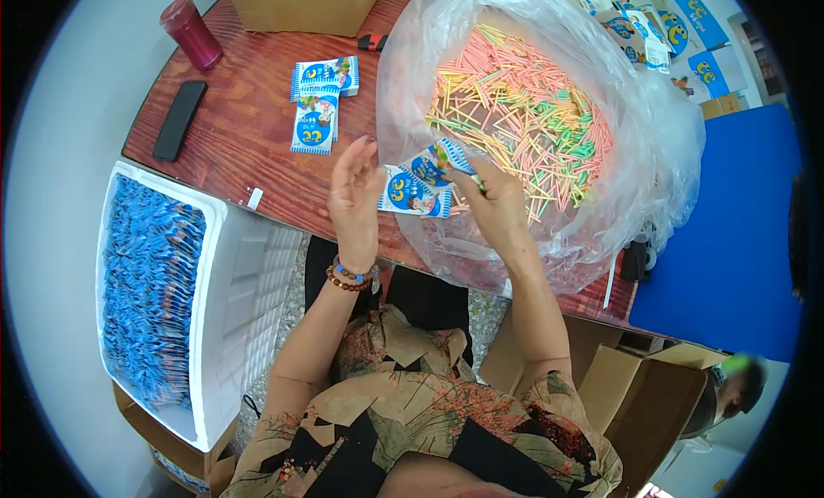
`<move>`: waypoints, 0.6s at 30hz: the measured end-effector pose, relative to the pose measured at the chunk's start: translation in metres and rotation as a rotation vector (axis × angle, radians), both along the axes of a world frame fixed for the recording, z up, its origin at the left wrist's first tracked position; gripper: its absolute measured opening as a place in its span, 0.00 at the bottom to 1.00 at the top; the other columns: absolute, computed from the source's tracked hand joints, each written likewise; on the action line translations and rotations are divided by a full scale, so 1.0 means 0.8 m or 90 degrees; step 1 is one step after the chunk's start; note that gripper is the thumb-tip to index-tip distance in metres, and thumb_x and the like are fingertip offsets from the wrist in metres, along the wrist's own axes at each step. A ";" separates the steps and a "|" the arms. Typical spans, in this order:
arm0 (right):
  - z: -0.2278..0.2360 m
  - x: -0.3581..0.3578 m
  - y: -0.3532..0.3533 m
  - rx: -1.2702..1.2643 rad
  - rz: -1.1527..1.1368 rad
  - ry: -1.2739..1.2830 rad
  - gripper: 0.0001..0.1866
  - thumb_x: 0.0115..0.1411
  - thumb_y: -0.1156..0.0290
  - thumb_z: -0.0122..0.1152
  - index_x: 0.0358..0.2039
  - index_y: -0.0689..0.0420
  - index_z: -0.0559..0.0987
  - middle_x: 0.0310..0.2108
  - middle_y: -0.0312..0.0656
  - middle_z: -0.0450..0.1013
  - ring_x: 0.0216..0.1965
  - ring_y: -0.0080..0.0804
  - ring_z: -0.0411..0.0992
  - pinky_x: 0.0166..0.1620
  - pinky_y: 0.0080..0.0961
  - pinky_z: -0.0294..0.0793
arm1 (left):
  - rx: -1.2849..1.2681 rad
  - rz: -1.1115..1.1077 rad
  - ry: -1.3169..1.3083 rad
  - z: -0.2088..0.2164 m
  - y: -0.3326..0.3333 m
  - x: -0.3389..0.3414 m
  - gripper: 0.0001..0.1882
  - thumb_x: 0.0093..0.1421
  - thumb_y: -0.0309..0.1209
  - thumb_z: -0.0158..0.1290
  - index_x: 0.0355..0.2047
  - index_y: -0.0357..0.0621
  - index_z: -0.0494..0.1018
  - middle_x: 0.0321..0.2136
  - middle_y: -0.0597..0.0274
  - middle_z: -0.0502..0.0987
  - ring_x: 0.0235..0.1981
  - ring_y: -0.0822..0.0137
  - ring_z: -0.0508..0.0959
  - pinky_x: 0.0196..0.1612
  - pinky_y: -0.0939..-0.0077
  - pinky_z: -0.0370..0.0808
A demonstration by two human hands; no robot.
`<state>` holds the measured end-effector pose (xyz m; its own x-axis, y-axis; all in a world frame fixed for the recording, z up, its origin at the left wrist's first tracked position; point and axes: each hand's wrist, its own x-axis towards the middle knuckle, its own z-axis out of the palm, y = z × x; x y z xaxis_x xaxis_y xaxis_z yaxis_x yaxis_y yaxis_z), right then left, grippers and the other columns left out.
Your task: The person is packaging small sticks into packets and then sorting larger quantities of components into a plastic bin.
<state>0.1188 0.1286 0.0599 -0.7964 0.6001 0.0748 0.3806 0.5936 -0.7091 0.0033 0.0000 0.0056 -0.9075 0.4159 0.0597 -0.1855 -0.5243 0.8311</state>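
Observation:
My right hand (496,202) pinches a small blue-and-white packet (442,161) at its right end, over the near left edge of a clear plastic bag (403,95). A second packet (410,193) of the same kind lies against it, just below and to the left; whether that one is held too, I cannot tell. My left hand (354,193), with bead bracelets at the wrist, is raised beside the second packet, fingers apart and nothing in it. Inside the bag lie many thin pink, yellow and green sticks (524,112).
More packets (315,125) lie on the red-brown wooden table (249,112). Around them are a black phone-like object (179,120), a dark red cup (190,35) and a cardboard box (305,5). A white foam box (210,326) at left holds rows of blue packets. A blue board (721,223) stands right.

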 end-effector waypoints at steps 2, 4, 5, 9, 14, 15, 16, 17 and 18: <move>0.019 -0.006 -0.002 -0.013 0.064 0.023 0.11 0.60 0.71 0.59 0.43 0.60 0.80 0.24 0.38 0.76 0.25 0.16 0.70 0.28 0.21 0.67 | -0.082 -0.060 0.157 0.004 0.000 -0.007 0.21 0.59 0.21 0.55 0.53 0.37 0.67 0.47 0.61 0.73 0.49 0.74 0.72 0.52 0.80 0.69; 0.012 -0.012 -0.001 -0.085 0.088 0.082 0.11 0.61 0.71 0.58 0.42 0.60 0.79 0.24 0.37 0.75 0.25 0.16 0.68 0.29 0.19 0.67 | -0.088 -0.163 0.117 0.005 -0.001 -0.012 0.20 0.58 0.21 0.56 0.51 0.37 0.69 0.45 0.62 0.74 0.46 0.76 0.73 0.48 0.82 0.71; 0.010 -0.015 -0.002 -0.158 0.111 0.141 0.10 0.61 0.71 0.58 0.42 0.61 0.79 0.25 0.36 0.75 0.25 0.16 0.67 0.29 0.18 0.66 | -0.095 -0.266 0.076 0.005 -0.002 -0.016 0.18 0.57 0.22 0.57 0.48 0.36 0.71 0.43 0.63 0.75 0.42 0.78 0.75 0.45 0.83 0.73; 0.004 -0.017 0.003 -0.255 0.074 0.079 0.09 0.62 0.72 0.57 0.39 0.62 0.79 0.26 0.34 0.74 0.26 0.17 0.66 0.31 0.16 0.66 | -0.107 -0.180 0.000 -0.004 -0.009 -0.035 0.06 0.57 0.23 0.58 0.35 0.37 0.76 0.31 0.68 0.78 0.31 0.83 0.75 0.35 0.86 0.73; -0.045 0.012 0.011 -0.215 0.002 0.072 0.09 0.63 0.70 0.56 0.36 0.63 0.79 0.27 0.34 0.74 0.26 0.17 0.69 0.32 0.16 0.69 | -0.124 0.067 0.026 -0.015 -0.034 -0.097 0.05 0.60 0.26 0.56 0.34 0.37 0.76 0.27 0.70 0.78 0.28 0.84 0.73 0.30 0.87 0.70; -0.053 0.017 0.010 -0.238 -0.012 0.053 0.09 0.63 0.70 0.56 0.36 0.63 0.79 0.27 0.34 0.74 0.26 0.17 0.69 0.32 0.16 0.70 | -0.183 0.100 0.041 -0.023 -0.038 -0.114 0.07 0.60 0.29 0.56 0.34 0.37 0.76 0.27 0.68 0.78 0.27 0.82 0.74 0.32 0.84 0.70; -0.059 0.018 0.008 -0.243 -0.008 0.056 0.09 0.63 0.70 0.56 0.36 0.63 0.79 0.27 0.34 0.74 0.26 0.17 0.69 0.32 0.16 0.70 | -0.241 0.136 0.059 -0.026 -0.036 -0.128 0.09 0.60 0.31 0.56 0.35 0.37 0.76 0.27 0.66 0.79 0.27 0.80 0.74 0.33 0.80 0.70; -0.063 0.019 0.007 -0.240 -0.002 0.050 0.09 0.63 0.70 0.56 0.36 0.64 0.78 0.27 0.34 0.74 0.27 0.17 0.70 0.33 0.16 0.71 | -0.245 0.139 0.062 -0.031 -0.033 -0.136 0.09 0.60 0.31 0.56 0.35 0.37 0.76 0.27 0.66 0.79 0.27 0.80 0.74 0.33 0.80 0.70; -0.067 0.021 0.008 -0.236 -0.002 0.043 0.10 0.63 0.70 0.56 0.36 0.64 0.78 0.27 0.34 0.74 0.27 0.17 0.71 0.34 0.17 0.72 | -0.350 0.168 0.114 -0.035 -0.024 -0.143 0.09 0.61 0.31 0.55 0.35 0.36 0.75 0.27 0.67 0.78 0.27 0.81 0.74 0.32 0.83 0.70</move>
